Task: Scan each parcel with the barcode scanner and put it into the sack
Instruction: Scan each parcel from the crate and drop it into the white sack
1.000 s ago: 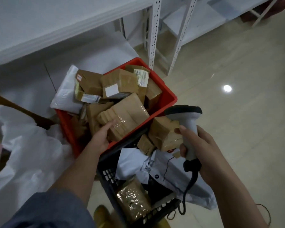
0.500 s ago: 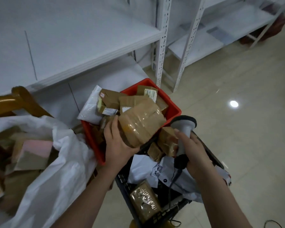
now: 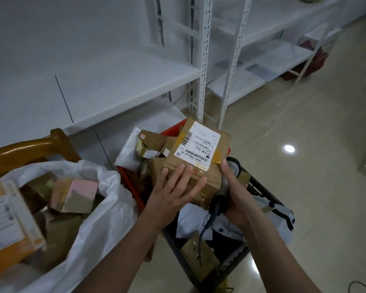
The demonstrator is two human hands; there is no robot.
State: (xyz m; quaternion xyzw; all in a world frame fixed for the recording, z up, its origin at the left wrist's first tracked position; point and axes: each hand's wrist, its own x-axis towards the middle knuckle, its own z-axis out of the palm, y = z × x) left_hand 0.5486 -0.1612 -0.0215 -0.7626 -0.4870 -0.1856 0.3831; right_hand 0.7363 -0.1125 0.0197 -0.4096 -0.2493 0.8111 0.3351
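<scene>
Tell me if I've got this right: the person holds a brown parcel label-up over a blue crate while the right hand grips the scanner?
Nearly. The crate under the parcel is red, not blue, as the head view shows. The rest holds: the label faces up, the left hand lies on the parcel, and the right hand grips the scanner.

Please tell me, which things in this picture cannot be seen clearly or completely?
- Barcode scanner, head view: its head is mostly hidden behind the held parcel and right hand.
- Shipping label: small print too small to read.
- White sack: cut off by the left and bottom edges.
- Red crate: mostly covered by parcels.
</scene>
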